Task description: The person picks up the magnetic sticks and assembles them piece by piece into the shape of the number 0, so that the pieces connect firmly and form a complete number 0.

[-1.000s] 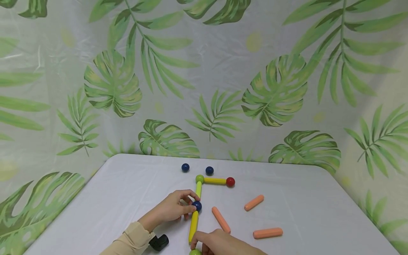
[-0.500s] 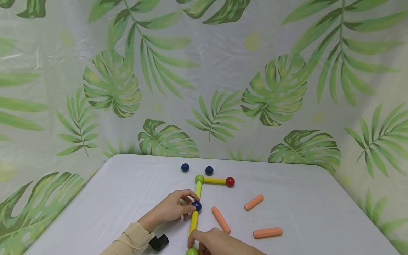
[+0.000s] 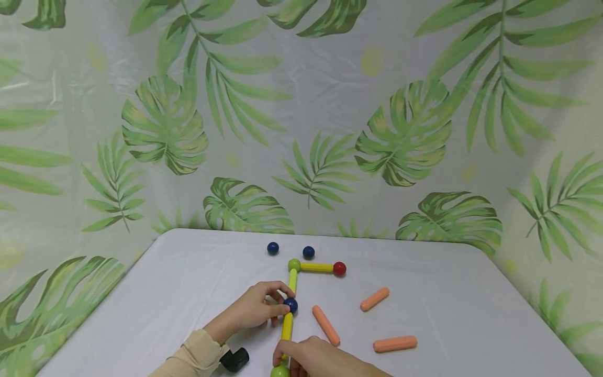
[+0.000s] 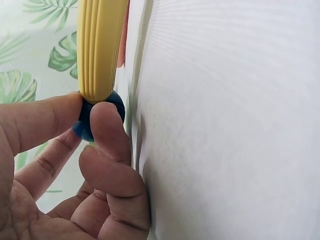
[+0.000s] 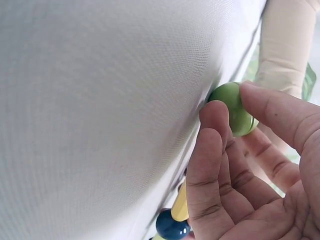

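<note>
My left hand [image 3: 256,306] pinches a dark blue ball [image 3: 291,305] between thumb and fingers. From that ball a yellow ridged rod [image 3: 287,330] runs toward me, and a lime rod [image 3: 293,281] leads away to a green ball [image 3: 294,265]. In the left wrist view, the yellow rod [image 4: 100,45] meets the blue ball [image 4: 120,102] at the fingertips. My right hand [image 3: 317,357] holds another green ball [image 5: 232,102] by its fingertips, close to the yellow rod's near end. Its fingers partly hide that end in the head view.
A yellow rod [image 3: 317,267] joins the far green ball to a red ball [image 3: 339,269]. Two loose blue balls [image 3: 272,248] lie behind. Three orange rods [image 3: 326,325] are scattered to the right on the white table [image 3: 452,293]. A black object [image 3: 234,359] sits by the left sleeve.
The right hand has shifted slightly left with the green ball, its fingers now overlapping the yellow rod's near end. The left hand stays on the blue ball.
</note>
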The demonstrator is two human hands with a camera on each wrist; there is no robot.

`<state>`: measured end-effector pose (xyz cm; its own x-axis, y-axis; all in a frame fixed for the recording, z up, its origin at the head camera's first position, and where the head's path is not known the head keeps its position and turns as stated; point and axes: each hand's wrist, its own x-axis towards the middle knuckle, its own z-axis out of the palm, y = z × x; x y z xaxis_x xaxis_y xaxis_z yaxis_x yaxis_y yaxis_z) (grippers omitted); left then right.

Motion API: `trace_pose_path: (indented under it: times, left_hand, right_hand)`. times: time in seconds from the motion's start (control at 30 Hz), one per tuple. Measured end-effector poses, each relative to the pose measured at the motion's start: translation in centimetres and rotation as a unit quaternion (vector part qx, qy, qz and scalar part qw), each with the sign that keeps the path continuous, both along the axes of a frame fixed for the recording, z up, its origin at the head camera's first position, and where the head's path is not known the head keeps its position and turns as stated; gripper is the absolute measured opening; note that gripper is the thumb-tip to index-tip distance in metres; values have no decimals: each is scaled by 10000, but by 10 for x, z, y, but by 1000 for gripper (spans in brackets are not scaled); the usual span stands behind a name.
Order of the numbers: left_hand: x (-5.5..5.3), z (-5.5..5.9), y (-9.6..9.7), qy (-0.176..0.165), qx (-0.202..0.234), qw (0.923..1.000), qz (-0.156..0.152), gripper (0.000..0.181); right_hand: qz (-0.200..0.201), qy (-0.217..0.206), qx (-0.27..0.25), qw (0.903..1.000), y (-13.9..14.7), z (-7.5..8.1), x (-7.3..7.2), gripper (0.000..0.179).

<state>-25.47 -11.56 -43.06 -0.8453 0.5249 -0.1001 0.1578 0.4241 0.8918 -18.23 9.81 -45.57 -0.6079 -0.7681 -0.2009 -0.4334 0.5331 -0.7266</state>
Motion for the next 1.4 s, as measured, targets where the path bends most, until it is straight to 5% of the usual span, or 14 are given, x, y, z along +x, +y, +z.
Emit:
trace_pose_path:
  times: [0.33, 1.07, 1.4]
  left_hand:
    - [1, 1, 1, -1, 3, 10000, -24, 21]
    - [2, 1, 3, -84, -7, 10000, -28, 20]
    - [4, 5, -1, 69, -91, 9999, -18, 22]
  right_hand:
    - [-97, 101, -130, 9998, -6, 40, 21, 30]
    - [-293, 196, 62, 9994, -5, 43, 22, 26]
    - [-1040, 183, 107, 9944, 18, 52, 24, 23]
